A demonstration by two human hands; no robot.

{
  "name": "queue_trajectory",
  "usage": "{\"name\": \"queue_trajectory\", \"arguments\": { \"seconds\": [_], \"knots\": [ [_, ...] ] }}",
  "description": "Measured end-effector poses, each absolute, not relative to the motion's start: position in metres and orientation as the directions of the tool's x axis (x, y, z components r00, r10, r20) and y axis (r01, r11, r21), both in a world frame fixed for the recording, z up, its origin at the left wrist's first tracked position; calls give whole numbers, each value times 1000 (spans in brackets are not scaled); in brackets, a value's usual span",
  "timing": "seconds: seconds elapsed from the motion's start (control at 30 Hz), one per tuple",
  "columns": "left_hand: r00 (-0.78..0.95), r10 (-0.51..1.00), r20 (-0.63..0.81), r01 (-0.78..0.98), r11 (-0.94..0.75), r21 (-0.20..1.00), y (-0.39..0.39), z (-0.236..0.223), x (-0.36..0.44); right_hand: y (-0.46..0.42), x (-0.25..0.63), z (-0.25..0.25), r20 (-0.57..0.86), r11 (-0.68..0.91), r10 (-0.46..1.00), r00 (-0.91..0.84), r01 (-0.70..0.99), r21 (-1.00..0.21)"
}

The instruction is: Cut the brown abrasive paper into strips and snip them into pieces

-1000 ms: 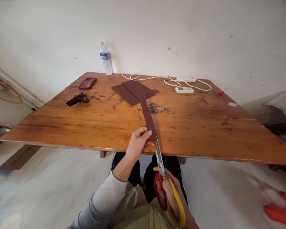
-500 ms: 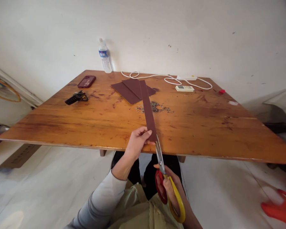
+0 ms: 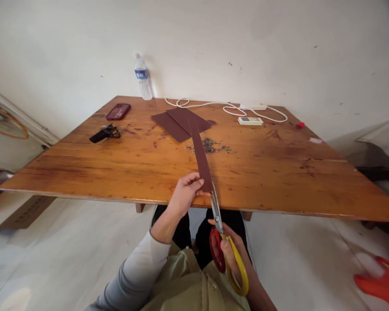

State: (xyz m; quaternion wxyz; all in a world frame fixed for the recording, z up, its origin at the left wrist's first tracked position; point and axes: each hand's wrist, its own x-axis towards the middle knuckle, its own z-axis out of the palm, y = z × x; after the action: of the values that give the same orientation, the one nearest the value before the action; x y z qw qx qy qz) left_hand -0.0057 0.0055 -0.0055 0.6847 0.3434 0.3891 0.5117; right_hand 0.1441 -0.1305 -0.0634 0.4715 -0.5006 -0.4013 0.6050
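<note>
- A person's left hand [image 3: 184, 194] pinches the near end of a long, narrow, dark-brown sheet strip [image 3: 201, 157], thumb on top, at the front edge of a varnished brown wooden table [image 3: 272, 181].
- The right hand [image 3: 235, 246] is wrapped around the handles of metal-bladed scissors [image 3: 218, 224], one handle loop red, the other yellow; the blades point away from the body, at the strip's near right corner.
- The strip's far end appears over two overlapping dark-brown rectangular sheets [image 3: 168, 125]; whether it touches them cannot be told.
- Beside the strip, to its right, lies a scatter of small greyish clippings [image 3: 212, 146].
- At the table's left, a dark-red phone [image 3: 118, 112] rests behind a black hair clip [image 3: 103, 133].
- Against the wall stands an upright clear plastic bottle with a blue label [image 3: 143, 75]; to its right, a looped white cord [image 3: 207, 103] runs behind a small white remote control [image 3: 250, 121].
</note>
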Motion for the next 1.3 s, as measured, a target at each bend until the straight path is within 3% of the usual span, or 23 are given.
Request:
{"name": "queue_trajectory", "arguments": {
  "seconds": [0.4,0.7,1.3],
  "knots": [
    [172,973,-153,-465,217,858,4,-5,-5,-131,147,-58,-128,-135,990,-60,-125,-983],
    [187,972,-145,-462,217,860,4,-4,-6,-139,150,-89,-106,-114,993,-45,-214,-970],
    [161,980,-116,-480,181,858,5,-8,-6,-146,151,-104,-171,-178,984,-50,-307,-935]
  ]
}}
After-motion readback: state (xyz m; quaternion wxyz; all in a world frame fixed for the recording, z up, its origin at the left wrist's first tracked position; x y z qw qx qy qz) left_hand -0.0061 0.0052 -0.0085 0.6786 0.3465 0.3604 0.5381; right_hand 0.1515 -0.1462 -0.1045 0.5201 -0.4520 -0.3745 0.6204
